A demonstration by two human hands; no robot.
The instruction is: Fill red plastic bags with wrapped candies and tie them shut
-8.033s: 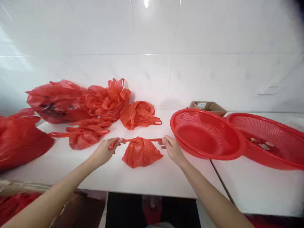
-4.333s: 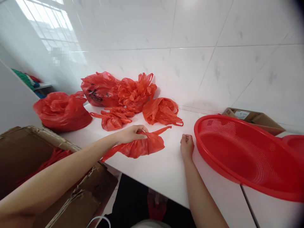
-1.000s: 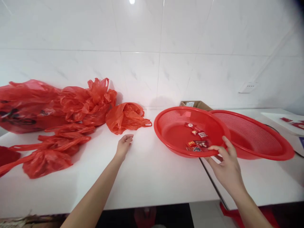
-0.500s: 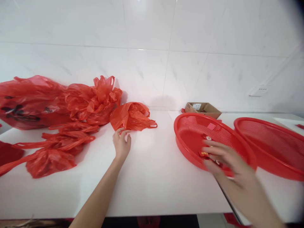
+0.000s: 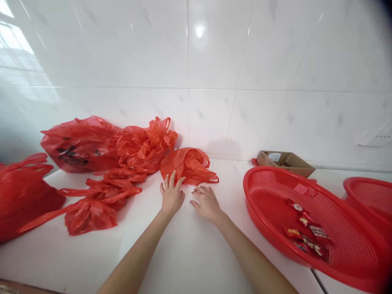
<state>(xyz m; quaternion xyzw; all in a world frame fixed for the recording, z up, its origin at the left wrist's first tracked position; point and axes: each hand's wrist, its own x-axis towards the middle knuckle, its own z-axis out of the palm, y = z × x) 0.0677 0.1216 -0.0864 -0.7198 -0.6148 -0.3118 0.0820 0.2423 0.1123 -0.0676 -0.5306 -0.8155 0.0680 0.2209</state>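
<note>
A crumpled red plastic bag point(image 5: 190, 165) lies on the white table, its mouth and handles toward the right. My left hand point(image 5: 172, 195) is at the bag's near edge with fingers spread; whether the fingertips touch the film I cannot tell. Just to the right, my right hand point(image 5: 206, 202) hovers over the table in front of the bag, fingers loosely apart and nothing in them. Off to the right stands a red plastic basket point(image 5: 266, 212) with several small wrapped snacks point(image 5: 312, 234) on its bottom.
Filled red bags point(image 5: 82, 143) lean against the tiled wall at the left. Knotted red bags point(image 5: 92, 214) lie before them, and a larger red bag point(image 5: 24, 200) sits at the far left. Behind the basket is a cardboard box point(image 5: 294, 163); a second red basket point(image 5: 370, 196) stands right.
My right hand has come from over the basket to the middle, beside the left hand. The left hand stays by the bag, its fingers now spread wider. The view has turned left.
</note>
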